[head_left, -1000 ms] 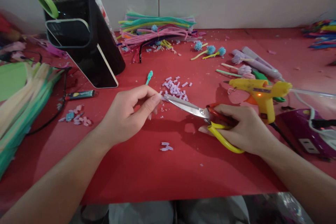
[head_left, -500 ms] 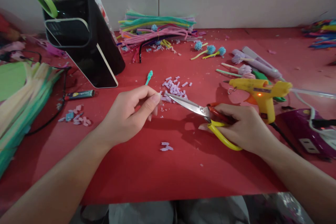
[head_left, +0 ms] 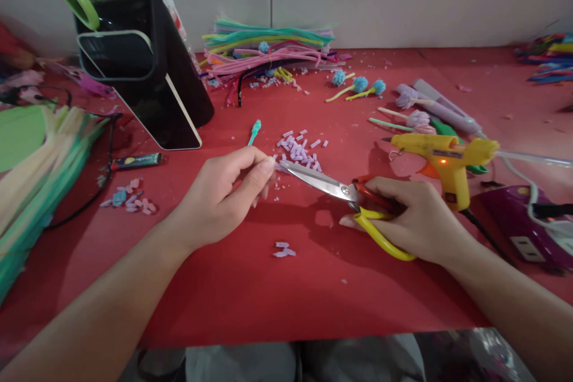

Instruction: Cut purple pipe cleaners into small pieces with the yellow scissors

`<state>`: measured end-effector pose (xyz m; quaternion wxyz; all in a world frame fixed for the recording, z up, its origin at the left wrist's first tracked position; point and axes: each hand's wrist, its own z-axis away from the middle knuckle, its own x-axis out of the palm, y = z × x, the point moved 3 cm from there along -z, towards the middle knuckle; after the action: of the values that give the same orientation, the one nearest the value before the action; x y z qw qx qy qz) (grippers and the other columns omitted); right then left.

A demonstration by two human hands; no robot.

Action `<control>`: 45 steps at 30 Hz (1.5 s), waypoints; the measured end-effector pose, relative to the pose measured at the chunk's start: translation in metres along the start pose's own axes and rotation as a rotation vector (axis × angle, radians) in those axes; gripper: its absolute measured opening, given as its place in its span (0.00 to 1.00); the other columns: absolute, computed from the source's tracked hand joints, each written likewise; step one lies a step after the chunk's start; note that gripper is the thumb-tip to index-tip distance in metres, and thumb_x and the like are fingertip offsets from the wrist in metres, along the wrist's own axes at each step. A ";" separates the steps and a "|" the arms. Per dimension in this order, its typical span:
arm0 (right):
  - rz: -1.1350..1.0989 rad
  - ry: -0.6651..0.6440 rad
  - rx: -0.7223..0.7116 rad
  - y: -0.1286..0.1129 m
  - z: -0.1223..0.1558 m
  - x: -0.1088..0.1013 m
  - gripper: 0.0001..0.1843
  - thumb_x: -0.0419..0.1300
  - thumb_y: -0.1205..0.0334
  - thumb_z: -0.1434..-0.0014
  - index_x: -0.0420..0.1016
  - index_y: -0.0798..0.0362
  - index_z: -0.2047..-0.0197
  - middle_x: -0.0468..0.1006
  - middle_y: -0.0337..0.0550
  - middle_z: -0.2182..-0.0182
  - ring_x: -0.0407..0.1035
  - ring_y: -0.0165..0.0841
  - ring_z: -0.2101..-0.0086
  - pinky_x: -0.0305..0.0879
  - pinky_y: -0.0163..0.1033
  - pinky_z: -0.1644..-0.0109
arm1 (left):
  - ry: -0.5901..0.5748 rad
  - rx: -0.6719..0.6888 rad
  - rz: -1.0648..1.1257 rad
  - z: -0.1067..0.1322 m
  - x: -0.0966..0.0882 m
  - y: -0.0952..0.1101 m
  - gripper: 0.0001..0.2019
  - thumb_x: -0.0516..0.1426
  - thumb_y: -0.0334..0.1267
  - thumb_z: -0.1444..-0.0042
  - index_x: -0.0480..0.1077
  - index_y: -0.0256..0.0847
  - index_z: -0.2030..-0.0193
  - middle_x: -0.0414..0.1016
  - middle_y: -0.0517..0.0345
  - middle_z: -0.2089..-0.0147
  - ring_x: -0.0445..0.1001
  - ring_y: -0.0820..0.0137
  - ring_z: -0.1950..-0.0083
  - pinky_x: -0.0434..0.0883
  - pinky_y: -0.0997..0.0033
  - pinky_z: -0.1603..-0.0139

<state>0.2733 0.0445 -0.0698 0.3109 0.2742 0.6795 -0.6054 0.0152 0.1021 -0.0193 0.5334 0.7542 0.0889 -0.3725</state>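
My left hand [head_left: 228, 191] is closed in a pinch, with a small purple pipe-cleaner piece [head_left: 277, 165] at its fingertips, mostly hidden. My right hand [head_left: 421, 218] is wrapped round scissors [head_left: 320, 180] with one red and one yellow handle. Their blades point left, and the tip is right beside the left fingertips. Just behind lies a heap of short purple pieces [head_left: 299, 148]. A few more purple pieces with trimmed ends [head_left: 284, 249] lie nearer the table's front edge. Beyond my left hand, a turquoise stem with a twisted tip [head_left: 255, 130] is partly covered by it.
On the red table [head_left: 250, 310], a yellow glue gun [head_left: 443, 155] with a lit orange light is at right, near a purple power strip [head_left: 514, 221]. A black bottle [head_left: 183, 71] stands behind a phone-like device [head_left: 152, 101]. Pipe cleaners [head_left: 268, 42] lie at the back.
The scissors' tip has shifted very slightly, and the yellow handle has moved a little away from the red one. My left hand keeps almost the same place.
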 end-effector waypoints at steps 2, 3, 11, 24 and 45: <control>-0.006 0.004 -0.012 -0.001 -0.001 0.000 0.29 0.69 0.35 0.51 0.67 0.53 0.74 0.57 0.33 0.79 0.50 0.28 0.75 0.50 0.35 0.74 | -0.001 -0.005 -0.004 0.000 0.000 0.000 0.15 0.51 0.39 0.31 0.67 0.42 0.70 0.75 0.61 0.74 0.72 0.74 0.73 0.69 0.74 0.70; -0.012 0.005 -0.014 -0.001 -0.001 0.000 0.29 0.69 0.35 0.51 0.67 0.53 0.75 0.57 0.33 0.79 0.50 0.28 0.75 0.50 0.35 0.74 | -0.001 -0.010 -0.006 0.000 0.001 0.000 0.15 0.50 0.39 0.31 0.67 0.42 0.70 0.75 0.61 0.74 0.72 0.74 0.73 0.69 0.74 0.70; -0.012 0.036 0.003 -0.001 -0.001 0.000 0.31 0.68 0.32 0.52 0.65 0.52 0.76 0.55 0.33 0.79 0.48 0.27 0.76 0.48 0.35 0.75 | -0.002 -0.009 -0.008 0.001 0.001 -0.003 0.15 0.50 0.41 0.31 0.67 0.42 0.70 0.75 0.61 0.74 0.72 0.74 0.74 0.68 0.74 0.70; -0.024 0.002 0.008 -0.002 0.000 0.000 0.28 0.69 0.35 0.51 0.69 0.52 0.74 0.58 0.34 0.79 0.50 0.28 0.76 0.49 0.36 0.75 | -0.015 -0.007 -0.013 0.001 0.001 -0.002 0.16 0.50 0.40 0.30 0.67 0.42 0.70 0.74 0.62 0.74 0.72 0.74 0.72 0.68 0.73 0.69; -0.017 0.007 0.004 0.001 -0.001 0.001 0.29 0.69 0.35 0.51 0.68 0.53 0.74 0.58 0.34 0.79 0.51 0.27 0.76 0.50 0.35 0.74 | -0.006 0.023 -0.004 0.000 0.001 -0.003 0.15 0.50 0.39 0.29 0.66 0.41 0.70 0.72 0.64 0.74 0.70 0.76 0.73 0.66 0.74 0.69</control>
<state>0.2739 0.0457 -0.0711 0.3029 0.2714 0.6815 -0.6084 0.0138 0.1030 -0.0222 0.5243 0.7591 0.0846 -0.3766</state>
